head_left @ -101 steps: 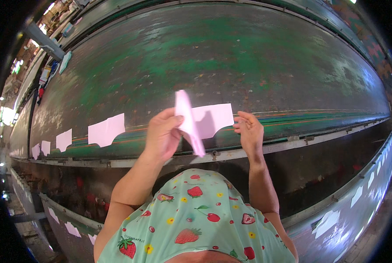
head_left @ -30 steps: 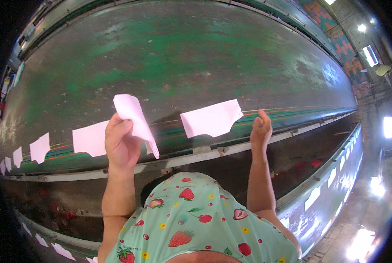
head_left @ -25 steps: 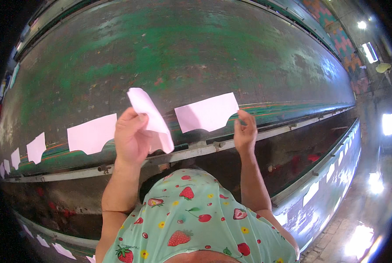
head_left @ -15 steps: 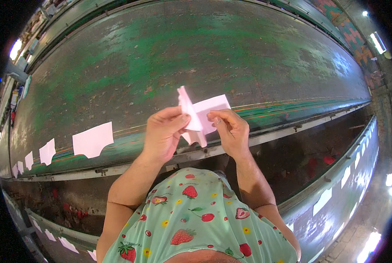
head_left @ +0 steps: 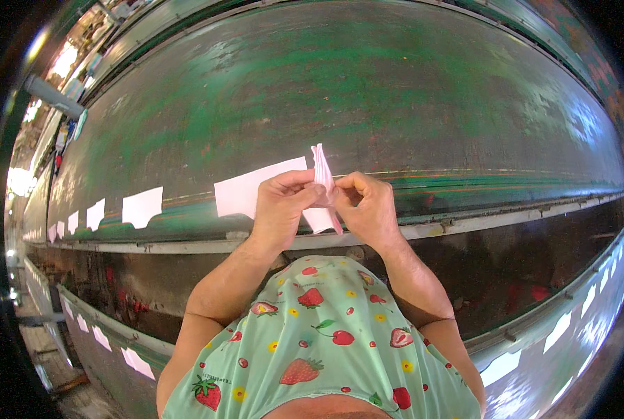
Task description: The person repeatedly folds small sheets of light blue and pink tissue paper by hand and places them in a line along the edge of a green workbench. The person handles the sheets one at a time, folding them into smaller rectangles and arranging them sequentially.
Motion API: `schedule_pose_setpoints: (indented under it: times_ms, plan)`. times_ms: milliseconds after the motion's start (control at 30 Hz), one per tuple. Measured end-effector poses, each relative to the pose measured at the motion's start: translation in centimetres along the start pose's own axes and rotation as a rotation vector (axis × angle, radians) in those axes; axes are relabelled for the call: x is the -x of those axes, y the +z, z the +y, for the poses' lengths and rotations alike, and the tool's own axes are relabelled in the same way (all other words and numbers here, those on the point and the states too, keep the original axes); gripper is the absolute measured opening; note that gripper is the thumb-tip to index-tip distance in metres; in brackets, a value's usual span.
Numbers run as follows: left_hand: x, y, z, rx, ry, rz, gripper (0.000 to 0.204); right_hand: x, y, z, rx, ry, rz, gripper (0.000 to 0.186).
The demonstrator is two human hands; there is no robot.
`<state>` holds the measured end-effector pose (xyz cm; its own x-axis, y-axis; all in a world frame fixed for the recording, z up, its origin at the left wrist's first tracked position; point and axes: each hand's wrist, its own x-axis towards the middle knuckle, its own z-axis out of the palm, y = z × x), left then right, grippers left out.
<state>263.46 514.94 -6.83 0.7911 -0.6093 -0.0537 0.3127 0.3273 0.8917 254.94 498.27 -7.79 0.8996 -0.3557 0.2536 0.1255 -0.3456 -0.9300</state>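
Observation:
A folded bundle of pale pink fabric pieces (head_left: 322,167) is pinched upright between the thumb and fingers of my left hand (head_left: 282,209). My right hand (head_left: 368,206) has thumb and fingertips closed at the bundle's right edge; its fingers hide exactly how much of the fabric they grip. Flat on the long green table, partly behind my left hand, lies one pink fabric piece (head_left: 256,187) with a straight top and curved cutouts below. A similar piece (head_left: 142,207) lies further left.
Several more pink pieces (head_left: 95,215) continue leftward along the near side of the worn green table (head_left: 396,91). A metal rail (head_left: 451,227) edges it in front of me. Behind me, other tables (head_left: 570,356) carry similar pale pieces.
My body and hands have shifted right along the table. The piece that was behind my right hand now lies left of the bundle. My right hand has come up against the bundle's edge.

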Motion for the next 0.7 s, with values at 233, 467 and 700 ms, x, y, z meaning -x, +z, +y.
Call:
schedule_pose_setpoints:
  times_ms: [233, 467, 700]
  plan:
    - [-0.4, 3.4, -1.3, -0.029, -0.015, 0.062, 0.025, -0.5, -3.0, 3.4, -0.397, 0.196, -0.133, 0.009]
    - [-2.3, 4.7, -3.4, -0.093, -0.061, 0.0, 0.021, 0.5, -5.5, 4.0, -0.26, 0.179, -0.11, 0.016]
    - [-3.9, 4.1, -3.8, -0.186, -0.18, 0.054, 0.018, 0.1, -5.3, 3.0, -0.058, 0.185, -0.035, 0.013]
